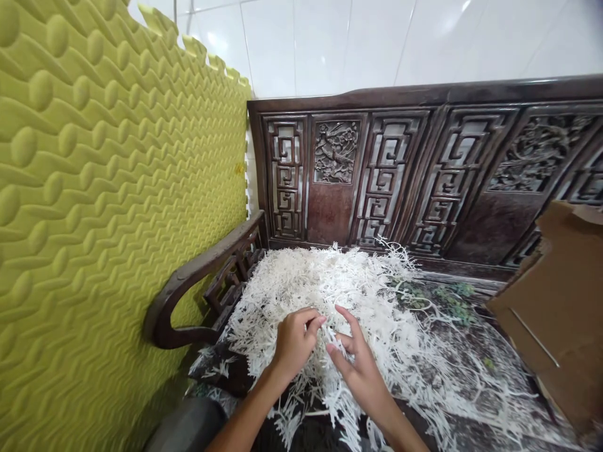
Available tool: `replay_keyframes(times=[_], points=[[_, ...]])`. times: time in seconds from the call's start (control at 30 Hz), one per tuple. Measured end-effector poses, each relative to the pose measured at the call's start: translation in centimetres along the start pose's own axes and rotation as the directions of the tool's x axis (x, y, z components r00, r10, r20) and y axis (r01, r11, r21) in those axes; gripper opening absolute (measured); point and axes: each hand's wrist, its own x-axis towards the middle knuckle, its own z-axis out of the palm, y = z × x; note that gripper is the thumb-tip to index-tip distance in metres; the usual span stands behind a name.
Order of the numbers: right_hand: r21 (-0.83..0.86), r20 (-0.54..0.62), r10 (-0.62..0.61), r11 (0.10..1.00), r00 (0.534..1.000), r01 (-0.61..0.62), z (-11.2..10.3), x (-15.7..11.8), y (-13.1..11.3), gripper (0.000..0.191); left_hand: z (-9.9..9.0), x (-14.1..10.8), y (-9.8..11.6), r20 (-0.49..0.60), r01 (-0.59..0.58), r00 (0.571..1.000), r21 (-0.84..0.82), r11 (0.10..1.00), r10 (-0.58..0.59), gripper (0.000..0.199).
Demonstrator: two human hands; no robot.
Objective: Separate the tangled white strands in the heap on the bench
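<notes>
A large heap of white, branching plastic-like sprigs (pixel 377 314) covers the left part of a dark wooden bench seat. Over the front of the heap, my left hand (pixel 298 339) has its fingers curled, thumb and forefinger pressed together; whatever they pinch is too small to make out against the white. Just right of it is my right hand (pixel 355 355), its fingers apart, with white sprigs behind and below them. The two hands are close together but not touching.
A carved dark wood backrest (pixel 330 213) runs behind the heap, with a curved armrest (pixel 188 276) at the left. Yellow textured foam matting (pixel 117 188) stands upright on the left. A brown cardboard piece (pixel 560 307) leans at the right. White tiles (pixel 320 44) line the wall.
</notes>
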Motion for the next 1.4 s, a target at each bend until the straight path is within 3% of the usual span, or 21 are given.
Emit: replay_keyframes(times=[0.07, 0.1, 0.13, 0.17, 0.2, 0.3, 0.4, 0.47, 0.53, 0.63, 0.7, 0.83, 0.93, 1.1, 1.13, 1.2, 1.23, 1.27, 1.37, 1.4], points=[[0.01, -0.001, 0.005, 1.0, 1.0, -0.005, -0.1, -0.5, -0.2, 0.067, -1.0, 1.1, -1.5, -0.159, 0.069, 0.985, -0.035, 0.997, -0.074, 0.028], [0.019, 0.005, 0.015, 1.0, 1.0, -0.015, -0.2, -0.7, -0.2, 0.066, -1.9, 1.8, -2.5, -0.265, 0.112, 0.956, -0.064, 0.992, -0.125, 0.024], [0.031, 0.005, 0.035, 0.999, 0.999, -0.035, -0.4, -1.0, -0.2, 0.066, -2.9, 2.5, -3.4, -0.4, 0.149, 0.899, -0.102, 0.983, -0.178, 0.023], [0.044, -0.006, 0.065, 0.997, 0.998, -0.064, -0.7, -1.2, -0.1, 0.067, -3.9, 3.1, -4.2, -0.451, 0.16, 0.867, -0.153, 0.975, -0.212, 0.024], [0.058, -0.025, 0.098, 0.994, 0.995, -0.097, -1.0, -1.3, 0.1, 0.069, -4.8, 3.5, -4.7, -0.445, 0.155, 0.869, -0.169, 0.973, -0.216, 0.026], [0.085, -0.072, 0.143, 0.987, 0.987, -0.137, -2.0, -0.9, 0.9, 0.074, -5.9, 3.2, -4.0, -0.303, 0.101, 0.938, -0.222, 0.97, -0.167, 0.028], [0.1, -0.124, 0.098, 0.991, 0.987, -0.086, -2.5, -0.3, 1.3, 0.075, -4.3, 1.1, -1.0, 0.031, 0.118, 0.993, -0.263, 0.958, -0.114, 0.041], [0.14, -0.138, 0.084, 0.988, 0.987, -0.065, -2.5, -0.2, 1.1, 0.079, -2.7, -0.3, 1.0, 0.268, 0.092, 0.963, -0.259, 0.961, -0.02, 0.039], [0.178, -0.107, 0.075, 0.983, 0.991, -0.055, -2.4, -0.3, 0.6, 0.081, -1.4, -1.2, 2.3, 0.393, 0.044, 0.917, -0.25, 0.967, 0.06, 0.038], [0.159, -0.054, 0.055, 0.986, 0.997, -0.046, -2.3, -0.4, 0.0, 0.073, -0.4, -1.5, 2.9, 0.39, -0.022, 0.913, -0.243, 0.97, 0.118, 0.023], [0.121, -0.052, 0.061, 0.991, 0.997, -0.054, -2.3, -0.5, -0.2, 0.065, -0.2, -1.3, 2.7, 0.369, -0.036, 0.92, -0.263, 0.964, 0.135, 0.025], [0.081, -0.046, 0.081, 0.994, 0.996, -0.077, -1.9, -0.7, -0.1, 0.062, -0.3, -0.4, 1.4, 0.368, 0.066, 0.924, -0.414, 0.908, 0.1, 0.033], [-0.008, -0.023, 0.005, 1.0, 1.0, -0.005, -1.2, -0.7, 0.1, 0.063, -0.1, -0.1, 0.7, 0.358, 0.146, 0.932, -0.504, 0.851, 0.052, 0.035], [-0.156, -0.008, -0.089, 0.984, 0.996, 0.086, -0.6, -0.8, 0.3, 0.059, 0.8, 0.2, 0.2, 0.317, 0.197, 0.948, -0.497, 0.845, -0.035, 0.032], [-0.172, 0.005, -0.094, 0.981, 0.996, 0.093, -0.7, -0.9, 0.3, 0.057, 0.6, 0.5, -0.2, 0.261, 0.2, 0.962, -0.479, 0.855, -0.079, 0.03], [-0.174, 0.017, -0.073, 0.982, 0.997, 0.075, -1.2, -1.4, 0.2, 0.053, -0.4, 1.6, -1.5, 0.039, 0.202, 0.978, -0.429, 0.881, -0.205, 0.027], [-0.159, 0.007, -0.047, 0.986, 0.999, 0.048, -1.5, -1.6, 0.1, 0.052, -1.2, 2.3, -2.4, -0.155, 0.206, 0.946, -0.396, 0.895, -0.286, 0.026], [-0.132, -0.015, -0.017, 0.991, 1.0, 0.015, -1.8, -1.9, 0.2, 0.052, -2.2, 2.9, -3.2, -0.24, 0.209, 0.916, -0.396, 0.894, -0.321, 0.028], [-0.003, -0.08, 0.061, 0.998, 0.995, -0.062, -2.9, -1.9, 0.5, 0.058, -4.6, 3.9, -4.7, -0.269, 0.175, 0.913, -0.422, 0.89, -0.308, 0.035], [0.038, -0.092, 0.082, 0.996, 0.992, -0.079, -3.3, -1.8, 0.7, 0.059, -4.9, 3.8, -4.7, -0.218, 0.179, 0.927, -0.455, 0.872, -0.304, 0.035]])
